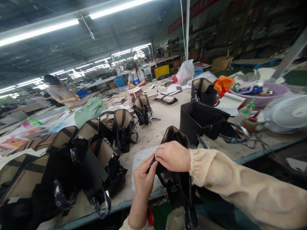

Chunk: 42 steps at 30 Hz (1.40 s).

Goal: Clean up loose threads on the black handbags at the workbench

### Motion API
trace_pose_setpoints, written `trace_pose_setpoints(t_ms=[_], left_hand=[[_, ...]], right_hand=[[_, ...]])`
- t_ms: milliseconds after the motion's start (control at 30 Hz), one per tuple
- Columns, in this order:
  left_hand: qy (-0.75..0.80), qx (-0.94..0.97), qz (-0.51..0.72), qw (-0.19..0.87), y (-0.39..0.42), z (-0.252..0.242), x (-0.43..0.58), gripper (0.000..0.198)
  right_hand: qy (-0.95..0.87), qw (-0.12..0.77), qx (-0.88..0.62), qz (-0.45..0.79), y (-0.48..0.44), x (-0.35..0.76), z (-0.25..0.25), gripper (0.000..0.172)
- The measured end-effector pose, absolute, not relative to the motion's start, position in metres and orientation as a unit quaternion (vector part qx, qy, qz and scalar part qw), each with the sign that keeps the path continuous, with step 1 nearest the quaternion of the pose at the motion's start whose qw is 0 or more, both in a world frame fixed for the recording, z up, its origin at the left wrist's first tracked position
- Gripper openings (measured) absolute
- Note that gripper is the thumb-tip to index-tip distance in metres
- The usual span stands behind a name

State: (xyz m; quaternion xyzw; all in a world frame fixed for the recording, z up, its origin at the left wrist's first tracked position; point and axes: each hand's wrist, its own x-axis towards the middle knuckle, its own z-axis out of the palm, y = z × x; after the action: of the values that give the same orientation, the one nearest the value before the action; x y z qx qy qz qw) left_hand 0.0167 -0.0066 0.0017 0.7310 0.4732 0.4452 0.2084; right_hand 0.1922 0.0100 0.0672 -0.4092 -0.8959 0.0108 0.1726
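A black handbag (176,134) is in front of me at the table's near edge, its lower part hanging past that edge. My left hand (145,175) pinches the bag's black edge between thumb and fingers. Right beside it, my right hand (171,156) has its fingers bent down onto the same edge, the fingertips of both hands nearly touching. What exactly lies under the right fingertips is hidden. A white sheet (137,163) lies on the table under the bag. Just behind stands a larger open black bag (192,118).
Several unfinished black bags (98,159) crowd the left side. A white fan (287,111), a glue bottle (249,124) and a purple basin (275,92) stand at right. Two people (136,76) work across the table near stacked brown panels (118,100). A green plastic bag (90,110) lies left.
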Motion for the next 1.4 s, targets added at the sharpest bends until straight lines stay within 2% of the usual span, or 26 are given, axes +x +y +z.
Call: trace_pose_setpoints(t_ms=[567, 867, 1400], left_hand=[[0.479, 0.730, 0.449, 0.191, -0.005, -0.003, 0.017, 0.022], [0.495, 0.710, 0.456, 0.210, -0.010, 0.002, 0.021, 0.022], [0.496, 0.716, 0.444, 0.210, -0.008, -0.003, 0.020, 0.020]], right_hand=[[-0.881, 0.173, -0.440, 0.008, 0.007, 0.189, 0.070, 0.026], [-0.850, 0.192, -0.482, 0.091, 0.010, 0.204, 0.072, 0.018], [-0.850, 0.127, -0.507, 0.064, 0.014, 0.210, 0.075, 0.027]])
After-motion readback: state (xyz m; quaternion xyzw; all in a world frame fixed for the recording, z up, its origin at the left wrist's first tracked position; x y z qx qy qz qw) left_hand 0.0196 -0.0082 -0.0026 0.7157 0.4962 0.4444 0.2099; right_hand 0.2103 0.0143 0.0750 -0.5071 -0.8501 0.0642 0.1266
